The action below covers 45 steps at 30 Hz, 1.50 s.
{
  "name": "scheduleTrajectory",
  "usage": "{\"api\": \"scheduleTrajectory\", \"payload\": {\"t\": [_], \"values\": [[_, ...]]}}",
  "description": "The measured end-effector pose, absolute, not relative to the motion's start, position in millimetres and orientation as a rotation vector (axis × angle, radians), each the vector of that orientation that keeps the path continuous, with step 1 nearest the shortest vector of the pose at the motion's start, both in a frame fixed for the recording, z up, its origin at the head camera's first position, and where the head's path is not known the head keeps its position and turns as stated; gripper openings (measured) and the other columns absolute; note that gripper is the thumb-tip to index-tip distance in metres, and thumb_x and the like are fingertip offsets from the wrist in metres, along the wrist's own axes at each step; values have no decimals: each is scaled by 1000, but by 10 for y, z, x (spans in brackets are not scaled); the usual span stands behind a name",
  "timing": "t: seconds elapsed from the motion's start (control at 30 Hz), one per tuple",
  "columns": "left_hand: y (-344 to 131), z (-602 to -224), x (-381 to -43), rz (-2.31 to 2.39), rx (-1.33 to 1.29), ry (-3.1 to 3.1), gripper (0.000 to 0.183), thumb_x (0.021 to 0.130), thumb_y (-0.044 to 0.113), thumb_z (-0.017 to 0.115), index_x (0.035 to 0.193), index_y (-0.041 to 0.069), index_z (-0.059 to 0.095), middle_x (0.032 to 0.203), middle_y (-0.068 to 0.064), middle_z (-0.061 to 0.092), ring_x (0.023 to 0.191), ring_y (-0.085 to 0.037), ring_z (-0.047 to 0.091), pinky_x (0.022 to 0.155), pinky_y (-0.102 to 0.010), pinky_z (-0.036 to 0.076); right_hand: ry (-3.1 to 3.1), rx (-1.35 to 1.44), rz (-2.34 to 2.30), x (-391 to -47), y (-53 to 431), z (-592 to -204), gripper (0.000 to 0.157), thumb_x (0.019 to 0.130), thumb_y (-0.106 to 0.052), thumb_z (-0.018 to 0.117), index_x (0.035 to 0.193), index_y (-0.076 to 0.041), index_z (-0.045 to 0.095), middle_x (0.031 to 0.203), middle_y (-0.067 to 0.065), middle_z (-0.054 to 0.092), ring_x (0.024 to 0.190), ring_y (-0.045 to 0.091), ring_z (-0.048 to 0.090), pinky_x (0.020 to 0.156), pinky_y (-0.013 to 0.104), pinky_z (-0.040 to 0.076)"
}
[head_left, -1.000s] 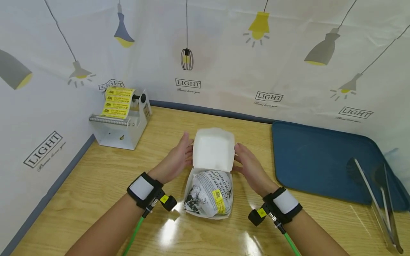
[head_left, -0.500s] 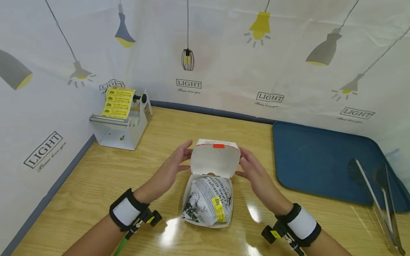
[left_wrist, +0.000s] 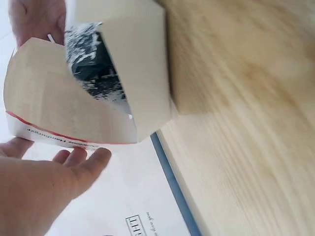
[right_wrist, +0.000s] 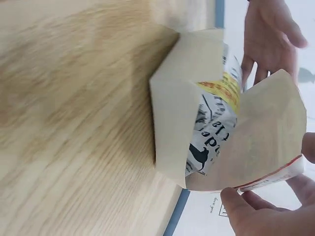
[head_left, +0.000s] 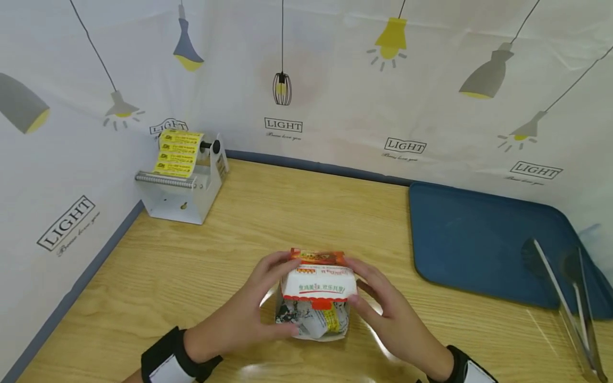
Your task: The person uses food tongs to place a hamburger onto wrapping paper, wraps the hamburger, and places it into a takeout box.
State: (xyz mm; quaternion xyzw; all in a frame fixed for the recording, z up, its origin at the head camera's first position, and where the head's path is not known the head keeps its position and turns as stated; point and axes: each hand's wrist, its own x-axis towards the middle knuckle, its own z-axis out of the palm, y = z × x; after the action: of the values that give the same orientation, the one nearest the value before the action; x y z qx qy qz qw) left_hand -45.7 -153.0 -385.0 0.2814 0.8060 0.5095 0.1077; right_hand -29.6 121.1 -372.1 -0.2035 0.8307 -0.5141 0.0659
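A white, red-trimmed cardboard burger box [head_left: 321,276] stands on the wooden table, its lid partly lowered. Inside sits a burger wrapped in printed paper [head_left: 304,319], with a yellow sticker showing through the front gap. My left hand [head_left: 251,303] has its fingers against the lid's left side, the thumb spread near the box front. On the other side my right hand [head_left: 390,314] touches the lid with its fingers at the rear and its thumb by the front corner. Both wrist views show fingertips on the outside of the lid [left_wrist: 54,93], and the base [right_wrist: 174,123] resting on the table.
A blue tray [head_left: 474,244] lies at the right, with metal tongs [head_left: 567,303] over its right end and the table. At the back left stands a label dispenser [head_left: 177,197] with a roll of yellow stickers [head_left: 177,154]. A printed curtain [head_left: 330,85] bounds the table.
The upright lid has swung forward and down over the wrapped burger, and its printed outside now shows. Both hands have moved toward me along with it.
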Motion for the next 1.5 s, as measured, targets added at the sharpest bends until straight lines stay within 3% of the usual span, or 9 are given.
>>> {"api": "scheduleTrajectory", "payload": {"t": [0.13, 0.3, 0.53, 0.77, 0.93, 1.07, 1.3, 1.5], "values": [[-1532, -3858, -371, 1276, 845, 2472, 104, 68, 35, 86, 153, 29, 27, 161, -9, 19, 143, -30, 24, 107, -61, 44, 2639, -653, -1373, -202, 1256, -3777, 52, 94, -26, 59, 144, -27, 46, 155, 14, 40, 139, 35, 37, 100, 65, 47], [-1534, -3879, -320, 1009, 915, 2569, 100, 70, 37, 84, 153, 26, 30, 162, -7, 19, 144, -28, 25, 106, -53, 49, 2751, -686, -1202, -139, 1285, -3845, 51, 86, -26, 69, 135, -31, 55, 150, 11, 47, 135, 30, 45, 97, 57, 52], [-1511, -3938, -315, 879, 970, 2639, 88, 75, 29, 82, 150, 27, 37, 162, -6, 21, 143, -26, 25, 104, -47, 53, 2819, -656, -1034, -85, 1235, -3873, 34, 83, -19, 74, 113, -31, 65, 145, 7, 53, 131, 27, 51, 95, 52, 56], [-1486, -4002, -334, 807, 1026, 2759, 81, 76, 35, 80, 146, 23, 43, 160, -8, 27, 144, -28, 24, 106, -50, 50, 2846, -699, -931, -74, 1223, -3885, 45, 83, -28, 74, 125, -30, 59, 148, 2, 49, 131, 23, 50, 95, 48, 57], [-1449, -4022, -339, 816, 959, 2787, 78, 74, 29, 81, 142, 19, 45, 159, -8, 27, 147, -27, 21, 108, -48, 50, 2942, -796, -878, -78, 1194, -3886, 52, 79, -31, 78, 128, -32, 60, 146, 3, 52, 126, 21, 54, 90, 44, 61], [-1419, -4037, -346, 802, 925, 2801, 80, 72, 26, 82, 142, 19, 43, 158, -8, 27, 143, -24, 28, 105, -43, 53, 3006, -837, -857, -74, 1179, -3868, 47, 79, -27, 78, 124, -29, 65, 142, 4, 58, 122, 20, 58, 88, 42, 61], [-1407, -4026, -342, 708, 903, 2726, 84, 75, 29, 80, 147, 19, 37, 163, -8, 16, 147, -27, 20, 107, -44, 51, 2979, -798, -687, -60, 1169, -3868, 41, 77, -26, 80, 117, -24, 70, 139, 6, 59, 120, 21, 60, 88, 41, 62], [-1383, -4070, -337, 696, 883, 2770, 81, 75, 23, 80, 146, 18, 40, 162, -11, 18, 144, -27, 26, 106, -44, 52, 2956, -850, -606, -22, 1160, -3964, 65, 70, -42, 82, 127, -19, 61, 149, 11, 47, 125, 25, 54, 87, 42, 62]]}}
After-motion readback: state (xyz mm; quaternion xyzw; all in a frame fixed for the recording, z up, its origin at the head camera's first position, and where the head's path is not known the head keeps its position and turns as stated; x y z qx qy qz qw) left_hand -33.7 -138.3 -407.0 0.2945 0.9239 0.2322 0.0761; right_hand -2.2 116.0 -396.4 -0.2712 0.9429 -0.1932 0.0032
